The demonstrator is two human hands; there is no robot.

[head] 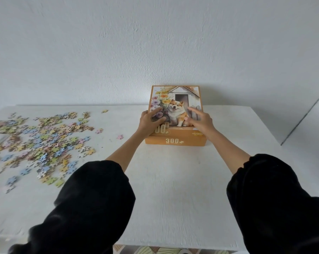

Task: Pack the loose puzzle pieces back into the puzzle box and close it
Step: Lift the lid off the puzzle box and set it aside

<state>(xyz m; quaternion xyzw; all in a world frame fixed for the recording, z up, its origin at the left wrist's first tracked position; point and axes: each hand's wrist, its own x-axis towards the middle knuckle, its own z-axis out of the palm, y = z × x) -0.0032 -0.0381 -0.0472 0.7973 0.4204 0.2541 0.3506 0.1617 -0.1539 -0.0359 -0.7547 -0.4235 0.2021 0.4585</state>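
An orange puzzle box (175, 141) with a dog picture on its lid stands closed at the back middle of the white table (173, 180). My left hand (149, 121) lies on the lid's near left corner, fingers bent over the picture. My right hand (201, 120) rests on the lid's near right part with fingers spread and mostly straight. Many loose puzzle pieces (45, 142) lie scattered over the left side of the table, apart from the box.
Two stray pink pieces (119, 137) lie between the pile and the box. A white wall rises right behind the table. A patterned floor (164, 251) shows below the table's near edge.
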